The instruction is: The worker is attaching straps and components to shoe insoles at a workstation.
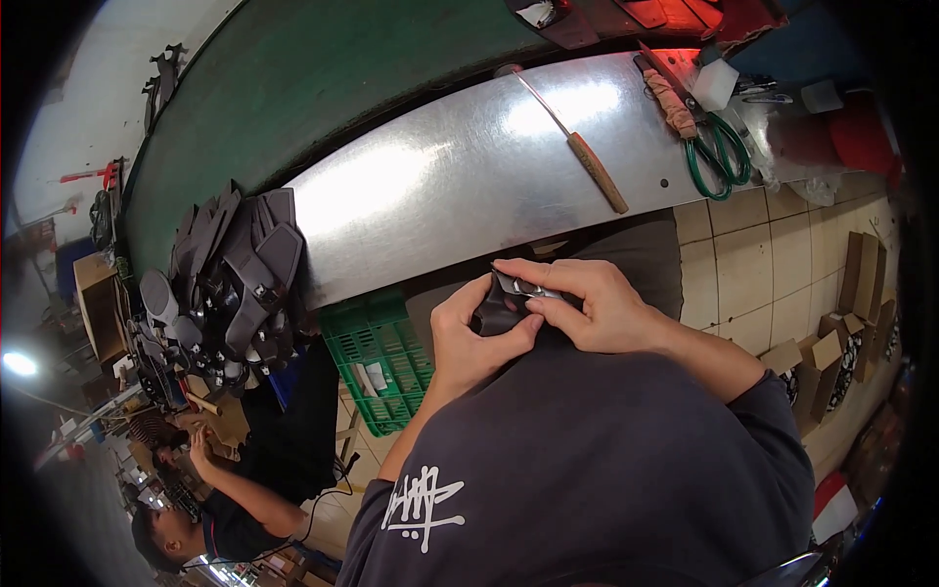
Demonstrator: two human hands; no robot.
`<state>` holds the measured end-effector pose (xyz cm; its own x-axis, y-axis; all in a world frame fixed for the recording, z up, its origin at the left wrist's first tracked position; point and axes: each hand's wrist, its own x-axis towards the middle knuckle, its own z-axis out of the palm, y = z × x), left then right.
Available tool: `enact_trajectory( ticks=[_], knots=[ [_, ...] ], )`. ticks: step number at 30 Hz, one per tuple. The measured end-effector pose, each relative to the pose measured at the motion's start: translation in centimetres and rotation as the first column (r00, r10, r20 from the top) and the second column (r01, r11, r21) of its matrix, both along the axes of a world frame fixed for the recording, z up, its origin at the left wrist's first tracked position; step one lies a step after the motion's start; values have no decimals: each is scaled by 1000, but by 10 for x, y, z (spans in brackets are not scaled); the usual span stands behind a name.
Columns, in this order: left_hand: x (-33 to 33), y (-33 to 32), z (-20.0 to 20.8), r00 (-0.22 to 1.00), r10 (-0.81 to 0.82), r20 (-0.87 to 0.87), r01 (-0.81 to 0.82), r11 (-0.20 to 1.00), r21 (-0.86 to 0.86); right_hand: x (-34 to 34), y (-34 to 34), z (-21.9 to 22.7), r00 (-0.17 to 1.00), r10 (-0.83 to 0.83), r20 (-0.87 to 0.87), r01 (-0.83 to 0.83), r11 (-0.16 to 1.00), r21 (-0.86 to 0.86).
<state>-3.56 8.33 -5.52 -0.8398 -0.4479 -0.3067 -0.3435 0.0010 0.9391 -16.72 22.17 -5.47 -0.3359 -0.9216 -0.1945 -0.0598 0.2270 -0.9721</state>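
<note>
the small dark leather piece sits at the centre of the frame, held up against the person's chest, below the near edge of the shiny metal worktable. it is pinched from both sides with nothing under it, so the likeliest mishap, as a judgement, is a slip: if either grip loosens while the fingers work the glinting metal fitting on its upper edge, the piece could drop onto the lap or down to the tiled floor at the right. the fitting is small and partly covered by fingertips, so a finger could also be nipped or the part set crooked; how it sits cannot be told from here.

the left hand is curled closed around the lower left of the piece, thumb pressed on its face. the right hand comes over from the right, its fingers bent and bunched together, their tips pinching the top edge by the metal fitting. neither hand is spread.

on the worktable, in the upper middle, lies a thin wooden-handled awl, and at upper right green-handled scissors, both well apart from the hands. a heap of dark sandal parts lies at the left, a green plastic crate just below the table edge, and another person bends over work at lower left.
</note>
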Motion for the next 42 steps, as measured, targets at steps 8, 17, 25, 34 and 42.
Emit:
enact_trajectory(
  ticks=[8,17,25,34,42],
  knots=[
    [0,-1,-3,999,44,7,-44,998,40,7,-2,-8,914,-30,-405,28,1000,-10],
    [2,0,3,988,49,148,-53,998,26,-25,-7,-11,632,-239,-737,171,971,-168],
    [3,-12,1,989,132,62,-141,972,190,-133,3,-41,207,-245,-947,494,862,-115],
    [8,-17,-6,971,228,-76,-218,968,120,-145,-3,-60,217,-236,-947,399,907,-134],
    [21,-19,-12,956,243,-166,-221,965,141,-136,-2,-61,488,-588,-646,380,809,-449]
  ],
)
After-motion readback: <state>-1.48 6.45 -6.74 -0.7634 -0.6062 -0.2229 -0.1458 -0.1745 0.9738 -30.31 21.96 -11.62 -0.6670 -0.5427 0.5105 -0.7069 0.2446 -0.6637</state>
